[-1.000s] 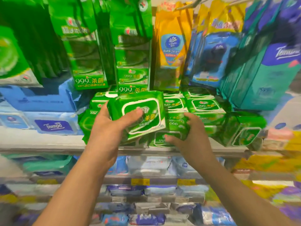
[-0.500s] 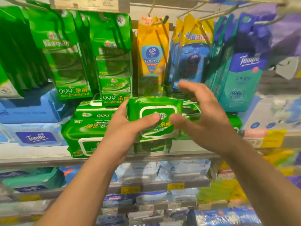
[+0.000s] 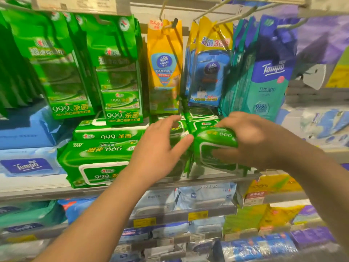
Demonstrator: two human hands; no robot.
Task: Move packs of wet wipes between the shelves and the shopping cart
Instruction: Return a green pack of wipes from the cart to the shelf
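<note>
the right hand (image 3: 251, 142) is gripping a green wipes pack (image 3: 215, 146) on the shelf (image 3: 37, 190), fingers curling over its top. the left hand (image 3: 158, 150) is hovering just beside it, fingers loosely spread, holding nothing.

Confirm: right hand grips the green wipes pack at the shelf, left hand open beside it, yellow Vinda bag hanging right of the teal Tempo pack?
Not quite. In the head view the yellow Vinda bag hangs left of the teal Tempo pack, not right. The rest holds: the right hand grips the green wipes pack at the shelf, and the left hand is open beside it.
</note>
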